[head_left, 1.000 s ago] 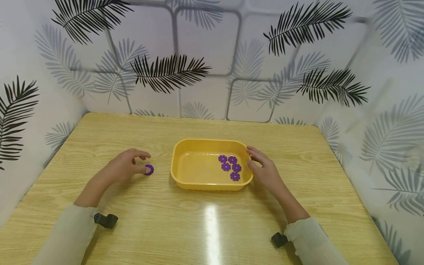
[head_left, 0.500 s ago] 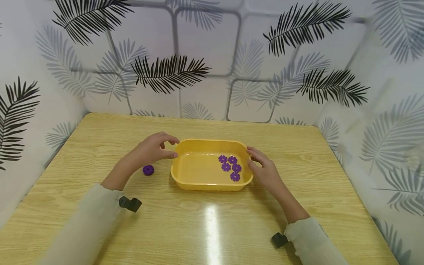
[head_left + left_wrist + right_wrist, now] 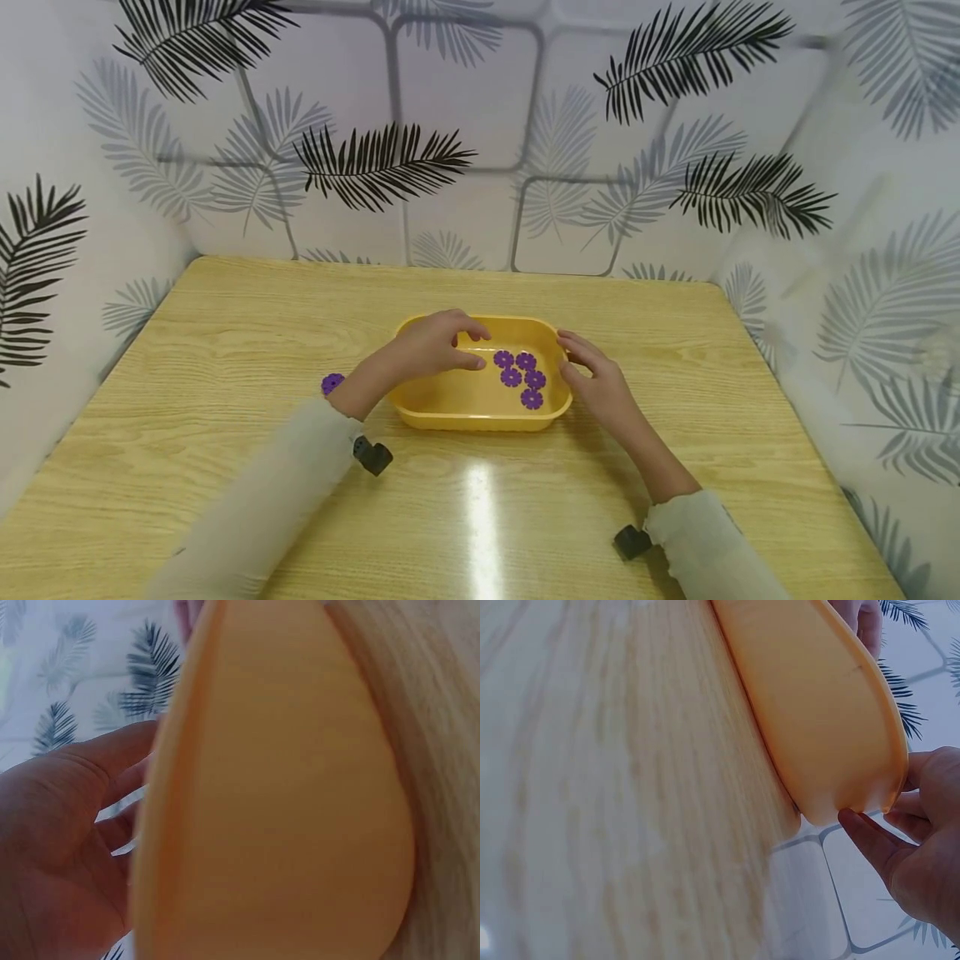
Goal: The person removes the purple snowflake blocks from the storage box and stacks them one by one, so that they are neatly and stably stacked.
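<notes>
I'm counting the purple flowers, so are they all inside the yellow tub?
No, at least one purple flower lies on the table, outside the yellow tub.

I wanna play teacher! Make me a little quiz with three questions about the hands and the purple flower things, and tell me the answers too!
1. How many flat purple pieces lie inside the yellow tray?

2. True or false: every purple thing in sight is inside the tray.

3. Pick one. In the head view, where is the left hand?
A) flat on the table
B) over the tray
C) out of sight

Key:
1. Five.
2. False. A purple item lies on the table, to the left of the tray.
3. B.
</notes>
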